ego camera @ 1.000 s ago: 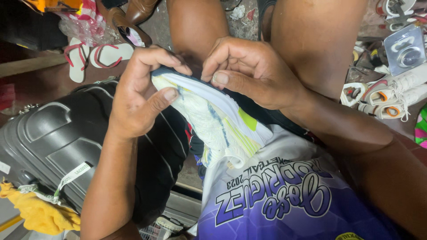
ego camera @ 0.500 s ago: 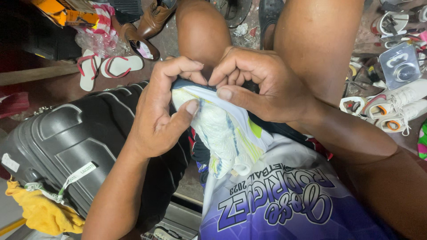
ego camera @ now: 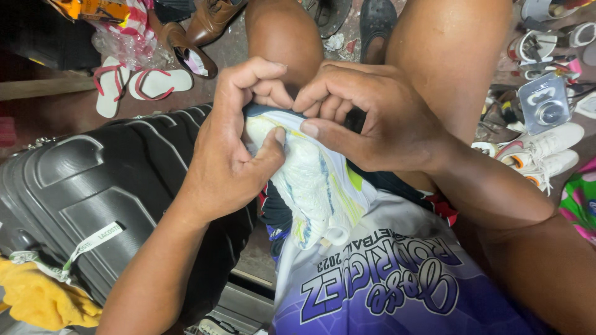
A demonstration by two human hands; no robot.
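A worn white sneaker (ego camera: pixel 316 186) with yellow-green and blue accents rests sole-side up on my lap, heel toward my shirt. My left hand (ego camera: pixel 233 146) grips its front part, thumb pressed on the sole and fingers curled over the toe edge. My right hand (ego camera: pixel 372 115) pinches the same toe edge from the other side, thumb along the sole's rim. Both hands meet at the shoe's tip between my bare knees. The shoe's upper is hidden underneath.
A black hard-shell suitcase (ego camera: pixel 81 205) with a tag lies at my left, a yellow cloth (ego camera: pixel 37 298) on it. Flip-flops (ego camera: pixel 133 84), brown leather shoes (ego camera: pixel 205 28) and several white sneakers (ego camera: pixel 546 152) lie on the floor around my legs.
Both hands have stayed on the toe edge; the left thumb has slid a little lower on the sole. The view has shifted slightly, the shoe sitting lower in frame.
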